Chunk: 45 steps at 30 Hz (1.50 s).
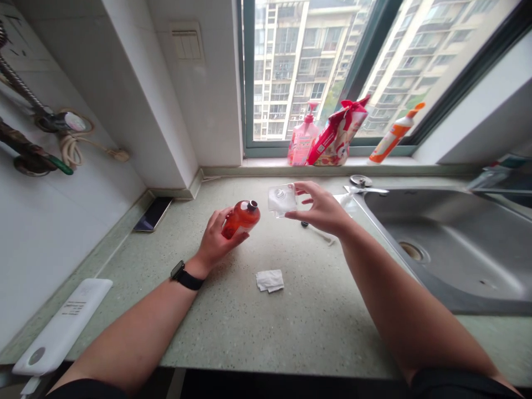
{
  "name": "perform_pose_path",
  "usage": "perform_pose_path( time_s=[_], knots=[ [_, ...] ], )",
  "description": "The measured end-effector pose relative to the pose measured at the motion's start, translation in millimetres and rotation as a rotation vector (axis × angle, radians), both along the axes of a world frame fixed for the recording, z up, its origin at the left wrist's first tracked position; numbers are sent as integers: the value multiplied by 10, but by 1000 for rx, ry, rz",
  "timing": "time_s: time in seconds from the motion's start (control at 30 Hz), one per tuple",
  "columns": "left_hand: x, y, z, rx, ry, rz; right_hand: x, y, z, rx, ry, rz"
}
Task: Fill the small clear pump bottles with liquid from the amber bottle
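Leaning between left fingers: red bottle

A kitchen — steel sink with drain in a speckled countertop.

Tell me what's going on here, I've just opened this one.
A person stands at a counter with a bottle in each grip. The left grip holds a red bottle, uncapped and tilted; the right grip holds a small clear bottle beside it. The two bottles look apart. A folded tissue lies nearer the person, and a sink is on the right.
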<state>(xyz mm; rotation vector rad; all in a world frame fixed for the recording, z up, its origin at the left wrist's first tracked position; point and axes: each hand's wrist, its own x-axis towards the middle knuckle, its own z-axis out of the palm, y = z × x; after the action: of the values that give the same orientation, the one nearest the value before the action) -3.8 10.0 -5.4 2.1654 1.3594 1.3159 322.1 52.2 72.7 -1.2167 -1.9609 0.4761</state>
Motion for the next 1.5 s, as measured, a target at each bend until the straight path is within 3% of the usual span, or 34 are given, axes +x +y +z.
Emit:
perform_pose_path(
  time_s=[0.77, 1.5],
  knots=[
    [60, -107, 75, 99, 297, 119, -73, -83, -56, 54, -313, 42],
    [99, -141, 96, 29, 312, 90, -100, -175, 45, 84, -389, 37]
  ],
)
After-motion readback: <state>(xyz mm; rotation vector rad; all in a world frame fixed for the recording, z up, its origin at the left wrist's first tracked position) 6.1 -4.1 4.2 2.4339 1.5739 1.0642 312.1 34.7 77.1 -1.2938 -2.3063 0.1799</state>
